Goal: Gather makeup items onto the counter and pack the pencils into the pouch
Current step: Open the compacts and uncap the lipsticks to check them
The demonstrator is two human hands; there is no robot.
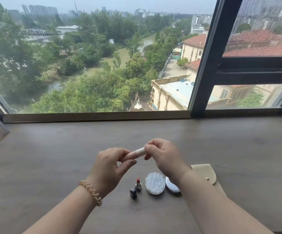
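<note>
Both up: left hand pinches one end of pale pink cylindrical makeup stick, right hand pinches other, above grey-brown wooden desk centre. Looks like capping: push straight, keep level, then beige flap pouch by near edge, right.

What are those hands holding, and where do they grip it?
A pale pink tube: the left hand pinches one end, the right hand grips the other end.
</note>
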